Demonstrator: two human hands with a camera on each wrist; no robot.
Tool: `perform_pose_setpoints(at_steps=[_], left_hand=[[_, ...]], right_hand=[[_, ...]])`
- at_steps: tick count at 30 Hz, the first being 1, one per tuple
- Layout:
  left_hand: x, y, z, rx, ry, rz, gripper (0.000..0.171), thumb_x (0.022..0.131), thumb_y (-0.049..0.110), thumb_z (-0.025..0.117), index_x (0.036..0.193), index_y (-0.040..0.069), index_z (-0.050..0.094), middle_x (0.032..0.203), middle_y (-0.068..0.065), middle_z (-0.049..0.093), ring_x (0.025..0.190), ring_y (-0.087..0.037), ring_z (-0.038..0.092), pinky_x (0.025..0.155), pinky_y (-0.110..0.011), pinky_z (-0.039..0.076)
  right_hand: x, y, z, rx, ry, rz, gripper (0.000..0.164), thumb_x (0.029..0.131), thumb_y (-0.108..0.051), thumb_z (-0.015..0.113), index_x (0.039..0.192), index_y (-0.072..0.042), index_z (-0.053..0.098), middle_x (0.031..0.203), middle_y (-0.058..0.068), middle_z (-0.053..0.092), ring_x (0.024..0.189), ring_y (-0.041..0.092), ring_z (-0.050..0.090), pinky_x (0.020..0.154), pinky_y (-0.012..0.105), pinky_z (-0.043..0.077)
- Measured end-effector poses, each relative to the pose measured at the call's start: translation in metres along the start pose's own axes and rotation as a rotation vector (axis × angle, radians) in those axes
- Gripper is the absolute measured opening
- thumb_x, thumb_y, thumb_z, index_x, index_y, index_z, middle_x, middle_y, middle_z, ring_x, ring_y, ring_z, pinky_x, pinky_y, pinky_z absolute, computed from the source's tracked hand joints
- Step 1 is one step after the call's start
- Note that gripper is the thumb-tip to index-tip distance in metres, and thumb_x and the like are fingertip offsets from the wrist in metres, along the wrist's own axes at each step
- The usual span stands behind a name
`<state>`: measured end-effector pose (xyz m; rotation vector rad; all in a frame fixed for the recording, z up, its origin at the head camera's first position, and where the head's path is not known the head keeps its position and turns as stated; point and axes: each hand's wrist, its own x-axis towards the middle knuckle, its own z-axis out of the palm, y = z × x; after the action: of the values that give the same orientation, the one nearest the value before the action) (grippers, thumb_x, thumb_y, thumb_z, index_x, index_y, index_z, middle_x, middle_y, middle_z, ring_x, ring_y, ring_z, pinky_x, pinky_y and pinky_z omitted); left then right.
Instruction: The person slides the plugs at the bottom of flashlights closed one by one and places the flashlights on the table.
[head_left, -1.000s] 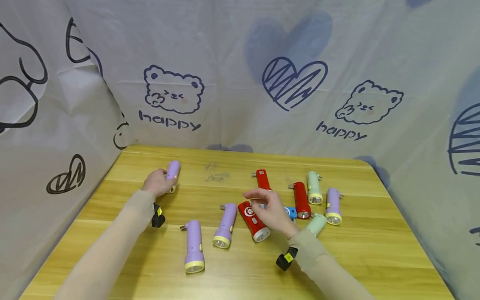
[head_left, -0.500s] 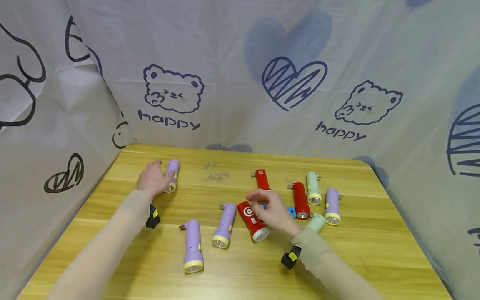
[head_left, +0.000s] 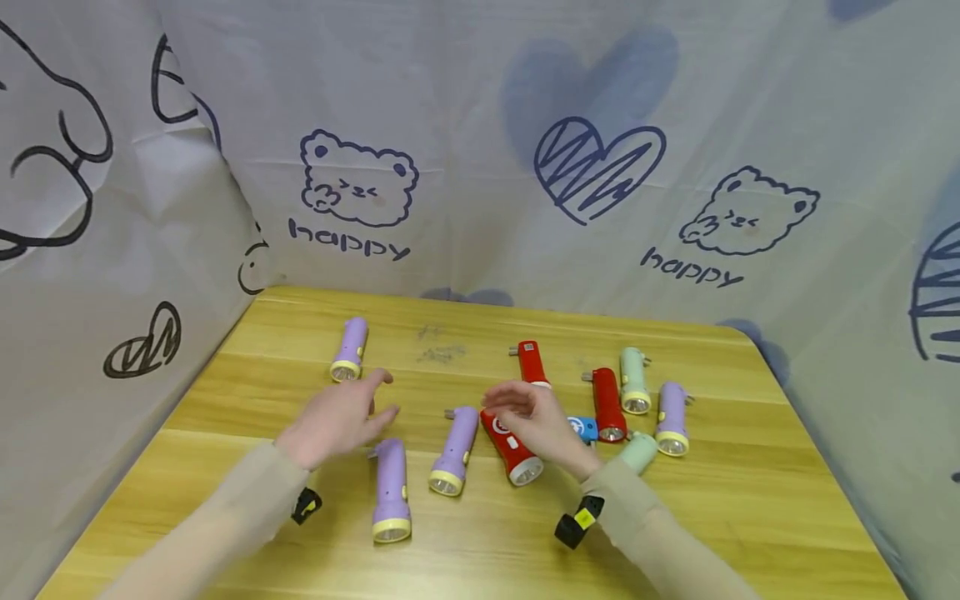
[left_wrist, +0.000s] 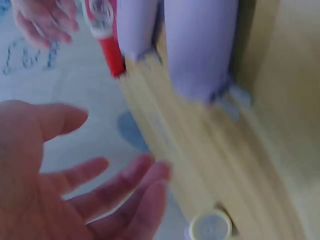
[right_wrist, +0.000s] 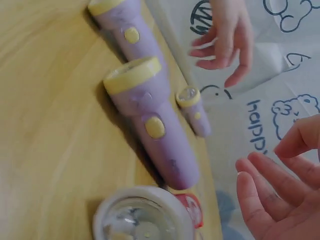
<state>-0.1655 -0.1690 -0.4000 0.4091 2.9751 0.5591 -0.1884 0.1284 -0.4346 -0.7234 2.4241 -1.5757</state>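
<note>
My left hand (head_left: 337,421) hovers with fingers spread and nothing held, just behind a purple flashlight (head_left: 391,492) with a yellow head. Farther back at the left lies another purple flashlight (head_left: 350,346), apart from the hand. My right hand (head_left: 538,421) hangs over a red flashlight (head_left: 512,450) with a white head, partly covering it. In the right wrist view its fingers (right_wrist: 270,187) are loosely bent around nothing. Between the hands lies a third purple flashlight (head_left: 454,450). A blue flashlight (head_left: 581,428) is mostly hidden behind the right hand.
Around the right hand lie two more red flashlights (head_left: 608,404), a pale green flashlight (head_left: 634,381), another partly under the right sleeve, and a purple flashlight (head_left: 672,419). The wooden table (head_left: 720,525) meets a printed cloth (head_left: 480,208) at its back.
My left hand has left the far-left purple flashlight and come nearer and to the right. That flashlight stays lying there. The right hand has hardly moved.
</note>
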Motion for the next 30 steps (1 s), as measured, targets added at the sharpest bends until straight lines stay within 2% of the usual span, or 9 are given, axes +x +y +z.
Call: perform_pose_setpoints(at_steps=[3, 6, 11, 13, 16, 23, 30], left_hand=[[-0.013, 0.008, 0.01, -0.035, -0.084, 0.062, 0.046, 0.098, 0.031, 0.064, 0.137, 0.008, 0.054, 0.072, 0.004, 0.06, 0.058, -0.009, 0.053, 0.05, -0.024, 0.044], [-0.024, 0.011, 0.02, -0.057, -0.134, 0.139, 0.041, 0.098, 0.031, 0.065, 0.131, 0.008, 0.059, 0.066, 0.006, 0.057, 0.056, -0.007, 0.052, 0.051, -0.023, 0.044], [-0.034, 0.011, 0.034, -0.027, -0.166, 0.217, 0.035, 0.096, 0.036, 0.066, 0.12, 0.01, 0.065, 0.08, -0.001, 0.069, 0.068, -0.012, 0.062, 0.063, -0.033, 0.054], [-0.034, 0.01, 0.038, -0.015, -0.167, 0.221, 0.034, 0.096, 0.039, 0.066, 0.116, 0.011, 0.066, 0.086, -0.002, 0.071, 0.073, -0.013, 0.063, 0.066, -0.035, 0.055], [-0.034, 0.01, 0.042, -0.028, -0.18, 0.209, 0.033, 0.095, 0.041, 0.066, 0.113, 0.013, 0.067, 0.084, -0.002, 0.069, 0.07, -0.012, 0.061, 0.062, -0.033, 0.051], [-0.029, 0.012, 0.047, -0.047, -0.188, 0.141, 0.039, 0.094, 0.044, 0.067, 0.118, 0.013, 0.066, 0.085, -0.006, 0.068, 0.073, -0.016, 0.061, 0.063, -0.037, 0.052], [-0.024, 0.014, 0.049, 0.036, -0.145, 0.072, 0.04, 0.094, 0.045, 0.067, 0.123, 0.016, 0.065, 0.104, -0.018, 0.07, 0.085, -0.027, 0.067, 0.067, -0.046, 0.058]], right_hand=[[-0.001, 0.002, 0.003, 0.034, -0.043, 0.026, 0.03, 0.097, 0.002, 0.054, 0.126, 0.006, 0.061, 0.122, 0.026, 0.069, 0.112, 0.04, 0.068, 0.089, 0.016, 0.055], [-0.003, 0.006, 0.007, 0.061, -0.082, 0.051, 0.033, 0.097, 0.002, 0.052, 0.129, 0.007, 0.058, 0.123, 0.028, 0.067, 0.113, 0.043, 0.067, 0.088, 0.016, 0.054], [-0.007, 0.011, 0.01, 0.075, -0.079, 0.079, 0.033, 0.097, 0.001, 0.053, 0.129, 0.006, 0.058, 0.122, 0.028, 0.068, 0.112, 0.043, 0.067, 0.088, 0.014, 0.053], [-0.008, 0.012, 0.011, 0.077, -0.075, 0.084, 0.033, 0.097, 0.001, 0.053, 0.128, 0.006, 0.058, 0.122, 0.028, 0.068, 0.112, 0.043, 0.067, 0.087, 0.014, 0.053], [-0.008, 0.012, 0.011, 0.091, -0.078, 0.086, 0.033, 0.097, 0.0, 0.054, 0.129, 0.006, 0.058, 0.122, 0.027, 0.069, 0.113, 0.044, 0.066, 0.087, 0.013, 0.054], [-0.007, 0.011, 0.014, 0.133, -0.092, 0.058, 0.034, 0.097, 0.001, 0.053, 0.13, 0.007, 0.057, 0.121, 0.028, 0.068, 0.113, 0.047, 0.066, 0.086, 0.014, 0.055], [-0.005, 0.014, 0.021, 0.144, -0.087, 0.048, 0.033, 0.097, 0.001, 0.056, 0.13, 0.007, 0.058, 0.12, 0.028, 0.069, 0.11, 0.043, 0.069, 0.087, 0.015, 0.056]])
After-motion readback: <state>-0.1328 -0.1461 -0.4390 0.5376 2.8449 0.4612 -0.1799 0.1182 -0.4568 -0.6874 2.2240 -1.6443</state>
